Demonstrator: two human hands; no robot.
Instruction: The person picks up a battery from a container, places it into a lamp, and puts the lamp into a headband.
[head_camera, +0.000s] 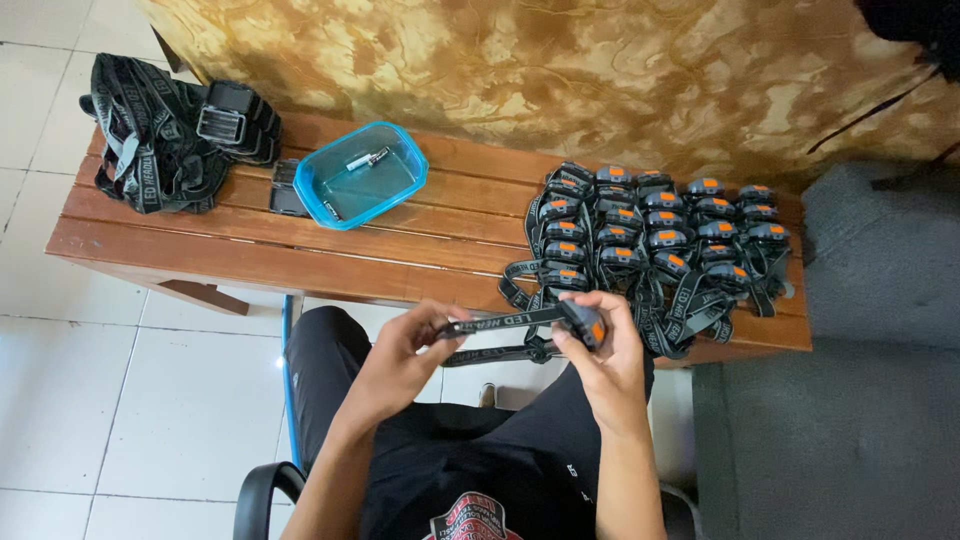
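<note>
Your right hand (607, 345) grips a black plastic headlamp with an orange button (586, 325), fingers closed round its body, just off the near edge of the slatted brown wooden bench (420, 245). Your left hand (405, 352) pinches the lamp's black printed elastic strap (500, 322) between thumb and fingers, pulling it level between both hands above your lap.

On the bench's right end, a packed cluster of matching black headlamps with orange buttons (660, 235) sits in rows, straps spilling over the near edge just beside your right hand. Toward the bench's middle, at the far edge, a clear blue plastic tub (405, 190) holds a small silvery item. A black case (287, 190) lies touching its left side. The left end carries a heap of black straps and lamp housings (170, 135).
</note>
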